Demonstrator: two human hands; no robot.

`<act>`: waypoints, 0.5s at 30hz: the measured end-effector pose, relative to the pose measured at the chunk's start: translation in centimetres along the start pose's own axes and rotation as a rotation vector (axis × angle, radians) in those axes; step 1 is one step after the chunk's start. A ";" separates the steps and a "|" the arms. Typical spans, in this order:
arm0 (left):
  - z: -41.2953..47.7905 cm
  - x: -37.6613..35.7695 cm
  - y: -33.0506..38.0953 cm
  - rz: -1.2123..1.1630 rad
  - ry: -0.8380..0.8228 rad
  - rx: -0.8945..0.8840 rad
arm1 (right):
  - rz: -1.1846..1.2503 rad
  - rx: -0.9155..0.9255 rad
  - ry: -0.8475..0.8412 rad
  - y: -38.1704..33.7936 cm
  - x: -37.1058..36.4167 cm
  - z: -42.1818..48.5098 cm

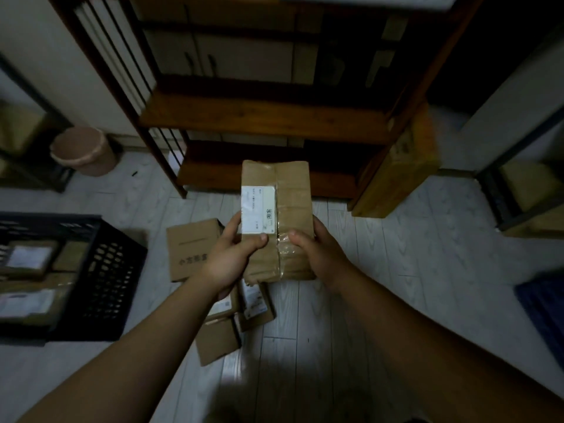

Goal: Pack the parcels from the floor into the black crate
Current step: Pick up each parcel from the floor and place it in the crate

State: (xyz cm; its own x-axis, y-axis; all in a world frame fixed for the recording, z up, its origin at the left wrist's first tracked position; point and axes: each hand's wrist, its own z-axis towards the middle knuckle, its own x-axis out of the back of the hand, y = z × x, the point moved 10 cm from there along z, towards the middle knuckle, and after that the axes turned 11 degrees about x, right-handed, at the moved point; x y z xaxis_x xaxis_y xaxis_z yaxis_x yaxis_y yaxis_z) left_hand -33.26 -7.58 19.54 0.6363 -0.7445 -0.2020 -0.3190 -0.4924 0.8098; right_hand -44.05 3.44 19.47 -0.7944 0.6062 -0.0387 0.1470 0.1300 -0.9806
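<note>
I see a dim storeroom: a dark wooden shelving unit (259, 117), brown cardboard boxes (189, 248) on the pale plank floor (412, 254), and a pink plastic bin (84, 151).

floor carton (192, 248): printed "小方", rest blurred | label (258, 209) on held parcel (294, 209): print too small to read

Pale wood-grain plank floor (396, 270) carried everything. Black perforated plastic crate (113, 270) sat on it, used as the reference below.
- Just right of crate: flat brown cardboard box with printed characters (190, 248), lying face up.
- Right of crate, nearer the camera: small plain brown cardboard parcel (218, 340), touching two white-labelled brown parcels (256, 303) bunched beside it.
- Beyond crate: pink round plastic waste bin (84, 151).
- Beyond and right of crate: dark brown wooden shelf unit (259, 117), with a tall brown cardboard carton (396, 172) standing at the side away from the crate.
- Well right of crate: blurred blue item (546, 306), type unclear.
</note>
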 end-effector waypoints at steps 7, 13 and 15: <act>-16.7 -0.5 15.3 -0.001 0.011 -0.014 | -0.045 0.100 -0.011 -22.2 -6.2 -8.3; -27.8 0.1 23.7 0.108 0.088 -0.150 | -0.040 0.216 -0.046 -31.9 -11.3 -13.9; -31.2 1.9 25.3 0.130 0.129 -0.172 | -0.086 0.262 -0.105 -34.1 -13.8 -15.2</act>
State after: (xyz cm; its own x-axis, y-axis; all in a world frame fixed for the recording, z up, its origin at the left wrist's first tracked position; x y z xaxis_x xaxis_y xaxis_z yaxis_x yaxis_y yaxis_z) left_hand -18.18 -7.40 56.85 0.6859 -0.7272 -0.0267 -0.2867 -0.3038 0.9086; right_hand -29.13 2.61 56.35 -0.8558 0.5157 0.0399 -0.0694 -0.0380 -0.9969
